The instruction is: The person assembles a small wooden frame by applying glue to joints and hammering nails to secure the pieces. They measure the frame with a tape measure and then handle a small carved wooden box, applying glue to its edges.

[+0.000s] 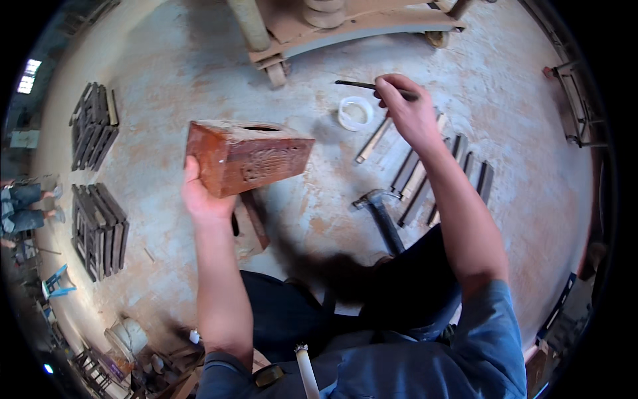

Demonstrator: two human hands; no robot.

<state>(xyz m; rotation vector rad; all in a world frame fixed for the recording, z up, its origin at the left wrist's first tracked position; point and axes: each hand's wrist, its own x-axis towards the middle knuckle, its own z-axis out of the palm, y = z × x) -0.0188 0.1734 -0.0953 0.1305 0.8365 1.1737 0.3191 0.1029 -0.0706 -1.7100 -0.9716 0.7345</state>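
My left hand (207,193) grips a reddish-brown wooden tissue box (269,159) at its left end and underside, holding it tilted above the floor. The box has a carved front and an oval slot in its dusty top. My right hand (407,106) is closed around a slim dark brush (359,84), whose tip points left. Just below the brush, a round translucent plastic tub (355,114) sits on the floor. A second wooden box (251,226) shows partly beneath the held one. Near my right knee lies a claw hammer (382,216).
Several wooden strips (419,176) lie on the floor to the right. Stacked dark wooden frames (100,229) stand at left. A wheeled wooden stand (359,30) is at the far side. A cigarette (306,372) juts up at the lower edge. Another person's legs (26,206) show at far left.
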